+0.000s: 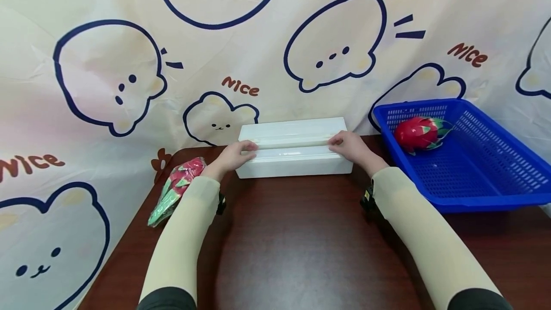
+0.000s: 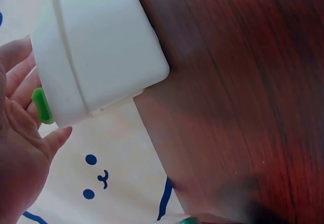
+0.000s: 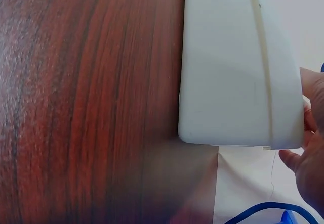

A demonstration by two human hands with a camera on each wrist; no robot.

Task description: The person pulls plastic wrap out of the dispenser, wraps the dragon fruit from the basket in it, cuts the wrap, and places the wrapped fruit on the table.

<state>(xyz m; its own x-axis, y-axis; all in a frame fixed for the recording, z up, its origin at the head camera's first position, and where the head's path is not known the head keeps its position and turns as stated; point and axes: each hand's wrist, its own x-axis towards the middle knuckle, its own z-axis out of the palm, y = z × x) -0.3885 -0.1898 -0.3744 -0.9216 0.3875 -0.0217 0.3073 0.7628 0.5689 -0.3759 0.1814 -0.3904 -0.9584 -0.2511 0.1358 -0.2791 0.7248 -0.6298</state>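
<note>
A long white cling film dispenser (image 1: 294, 161) lies lengthwise at the back of the table, a groove running along its top. My left hand (image 1: 234, 157) grips its left end, fingers behind and thumb at the corner. In the left wrist view a small green tab (image 2: 42, 105) sticks out at that end, beside the fingers. At the other end, my right hand (image 1: 350, 147) pinches the dispenser near the groove with thumb and fingertips. The right wrist view shows the right fingers (image 3: 309, 118) partly hidden behind the white casing (image 3: 233, 72).
A dragon fruit wrapped in clear film (image 1: 178, 185) lies left of my left forearm. At the right stands a blue plastic basket (image 1: 478, 166), with an unwrapped dragon fruit (image 1: 418, 134) inside. A printed cloth (image 1: 275, 61) hangs close behind the brown table (image 1: 297, 233).
</note>
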